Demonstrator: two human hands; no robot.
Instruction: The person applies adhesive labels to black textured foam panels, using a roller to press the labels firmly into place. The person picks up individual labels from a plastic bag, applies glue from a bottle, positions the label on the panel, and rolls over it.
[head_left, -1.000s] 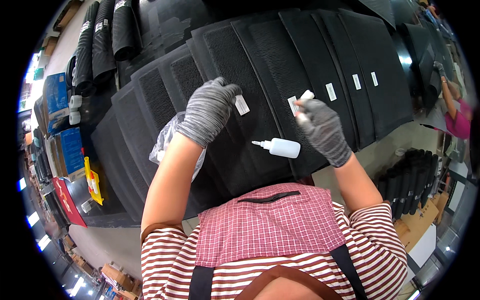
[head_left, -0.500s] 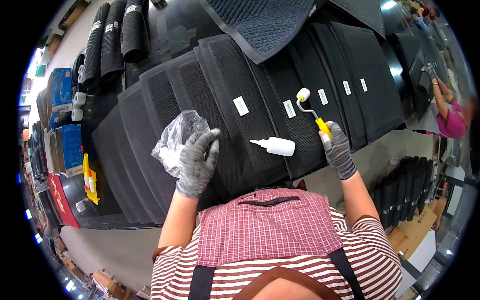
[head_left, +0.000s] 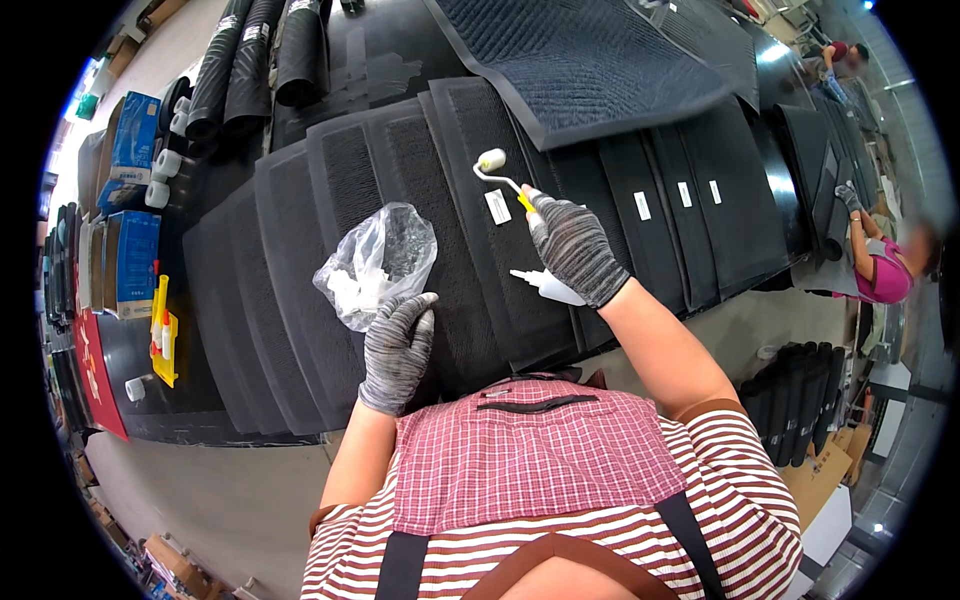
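Note:
In my right hand (head_left: 578,245), in a grey knit glove, is a small paint roller (head_left: 491,159), held by its yellow handle with the white head pointing up and left over the black mats (head_left: 468,230). Below that hand, partly covered by it, a white squeeze bottle (head_left: 550,286) with a narrow nozzle lies on its side. My left hand (head_left: 398,352), gloved alike, has its fingers pressed together; whatever they may hold is hidden. Just above it, at its edge, sits a clear plastic bag (head_left: 400,240) with white pieces inside. One white label (head_left: 498,208) lies beside the roller.
A large ribbed dark mat (head_left: 600,80) lies across the far side. Black rolls (head_left: 300,55) stand at the back left. Blue boxes (head_left: 138,262) and a yellow tray (head_left: 165,345) are at the left. A co-worker (head_left: 885,265) works at the far right.
My right hand has carried the roller left and slightly up, now above the bottle and partly covering it. My left hand has dropped lower, off the front of the bag, which shows more fully.

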